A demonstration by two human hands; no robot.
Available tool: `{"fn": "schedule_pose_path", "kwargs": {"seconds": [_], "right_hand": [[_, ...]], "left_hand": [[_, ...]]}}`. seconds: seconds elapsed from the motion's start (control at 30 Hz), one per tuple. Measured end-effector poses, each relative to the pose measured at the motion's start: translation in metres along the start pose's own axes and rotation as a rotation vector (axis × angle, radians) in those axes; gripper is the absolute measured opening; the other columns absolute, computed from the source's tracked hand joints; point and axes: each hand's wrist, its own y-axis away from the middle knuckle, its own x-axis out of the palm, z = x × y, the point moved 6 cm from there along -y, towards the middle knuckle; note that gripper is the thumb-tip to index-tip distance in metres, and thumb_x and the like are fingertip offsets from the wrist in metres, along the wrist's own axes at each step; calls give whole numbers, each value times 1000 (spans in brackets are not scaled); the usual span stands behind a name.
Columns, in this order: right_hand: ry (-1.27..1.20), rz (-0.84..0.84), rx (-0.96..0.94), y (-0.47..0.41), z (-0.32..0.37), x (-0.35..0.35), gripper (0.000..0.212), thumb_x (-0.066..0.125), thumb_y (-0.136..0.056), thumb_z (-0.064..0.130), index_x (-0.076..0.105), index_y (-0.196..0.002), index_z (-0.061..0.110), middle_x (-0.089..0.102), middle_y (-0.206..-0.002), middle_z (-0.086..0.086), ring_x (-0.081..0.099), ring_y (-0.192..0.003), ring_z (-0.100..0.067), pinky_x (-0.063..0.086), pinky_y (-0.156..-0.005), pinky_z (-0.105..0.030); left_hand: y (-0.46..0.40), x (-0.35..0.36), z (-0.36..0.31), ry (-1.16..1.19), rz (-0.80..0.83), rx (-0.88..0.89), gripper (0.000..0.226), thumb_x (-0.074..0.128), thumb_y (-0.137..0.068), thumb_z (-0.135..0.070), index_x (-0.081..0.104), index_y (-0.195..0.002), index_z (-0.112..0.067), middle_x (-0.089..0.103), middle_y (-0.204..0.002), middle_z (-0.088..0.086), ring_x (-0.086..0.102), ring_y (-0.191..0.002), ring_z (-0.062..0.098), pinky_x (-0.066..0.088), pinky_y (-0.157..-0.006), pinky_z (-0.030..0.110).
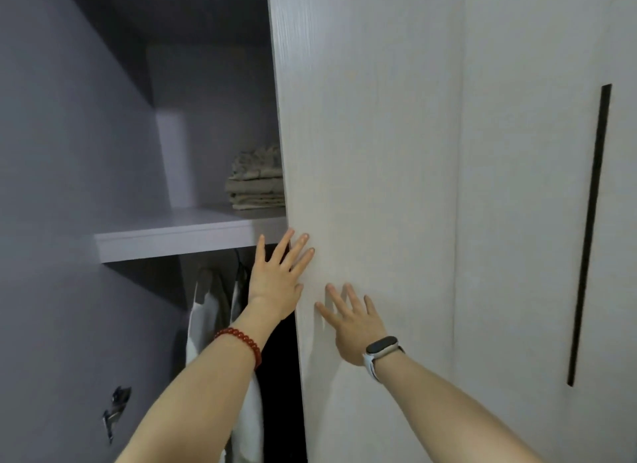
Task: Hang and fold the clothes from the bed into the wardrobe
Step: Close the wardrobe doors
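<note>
A: Item one, the hands?

B: Left hand (275, 283), fingers (299, 247) straight and spread, tips lying flat on the wardrobe door (372, 186) at its free edge; nothing gripped. Red bead bracelet (241, 342) on that wrist. Right hand (355, 328) just below and to the right, fingers likewise straight and splayed, palm flat against the same door; nothing held. Smart band (381, 354), dark face on a pale strap, on that wrist. Its screen is dark and gives nothing to read.

A: The surface?

B: Door in pale, off-white wood grain, matt. Right of both hands, a second panel (537, 221) of the same finish with a long, dark, upright handle slot (589, 235). No brand, label or writing legible anywhere.

A: Wardrobe interior?

B: Left of the fingers, open compartment, grey-lilac walls. Shelf (172, 236) level with the left fingertips. On it, above those fingertips, a stack of folded clothes (256, 183), beige and patterned, its right part hidden behind the door edge. Below the shelf, behind the left wrist, hanging garments (206, 311), pale and grey-green, with a dark one beside them in shadow; the rail is hard to make out.

A: Further out?

B: Metal hinge plate (115, 411) on the wall panel well down-left of the hands, blurred. Forearms cut off by the lower frame edge. The bed is out of view.
</note>
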Motion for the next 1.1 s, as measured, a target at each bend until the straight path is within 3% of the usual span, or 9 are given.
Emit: {"fn": "schedule_pose_path", "kwargs": {"seconds": [0.23,0.4,0.5,0.6,0.67,0.73,0.8,0.9,1.1], "right_hand": [[-14,176,-22,-30,-14,2,69,33,-92,6,2,-150,29,-15,-157,2,-13,-144,-24,3,-116,-51],[-104,215,-28,-32,-20,-10,54,30,-94,8,20,-147,17,10,-157,-6,-2,-145,-25,6,-115,-53],[-194,95,-55,-22,-17,-32,46,33,-95,11,35,-141,14,37,-146,-9,21,-139,-24,17,-112,-47],[-277,-91,-100,5,-7,-48,44,33,-96,15,40,-138,16,47,-137,-6,36,-130,-22,28,-104,-35],[-386,-256,-124,29,4,-55,46,25,-93,22,47,-133,15,55,-126,-5,46,-119,-25,34,-93,-32],[-539,-396,-190,54,24,-57,62,13,-82,30,57,-123,11,62,-113,-7,55,-106,-28,41,-84,-35],[-633,-403,-293,78,56,-49,64,14,-78,31,60,-117,10,63,-107,-7,59,-97,-28,47,-78,-37],[-728,-351,-410,108,107,-41,50,25,-81,23,62,-112,10,64,-102,-4,61,-89,-23,50,-72,-32],[-946,-259,-607,158,200,-40,40,32,-91,21,58,-120,13,59,-113,2,56,-103,-13,45,-86,-22]], "left_hand": [[-27,16,4,43,136,-26,74,35,-98,-33,-20,-146,-22,-33,-151,2,-26,-140,27,-2,-112,61],[-36,4,10,152,269,4,68,39,-95,-18,1,-150,-22,-17,-157,3,-14,-144,24,3,-114,57],[-25,-20,21,179,147,-66,58,40,-94,-18,19,-147,-21,3,-158,6,0,-145,25,4,-114,56],[13,-39,28,299,-7,-169,44,41,-94,-20,41,-137,-18,32,-148,7,24,-139,25,12,-113,51],[50,-52,33,376,-213,-220,34,46,-87,-18,61,-117,-13,56,-125,9,52,-119,28,33,-103,50],[98,-60,38,451,-386,-277,33,44,-78,-20,71,-94,-12,68,-95,5,66,-88,27,49,-79,44],[152,-56,38,503,-377,-358,35,39,-79,-25,70,-93,-15,68,-91,0,66,-83,23,49,-72,37],[226,-56,37,597,-398,-471,34,40,-82,-26,68,-97,-15,68,-96,-1,63,-85,22,46,-72,34],[356,-68,61,420,-526,-649,24,45,-88,-14,68,-92,-10,67,-88,0,55,-78,18,47,-65,31]]}}
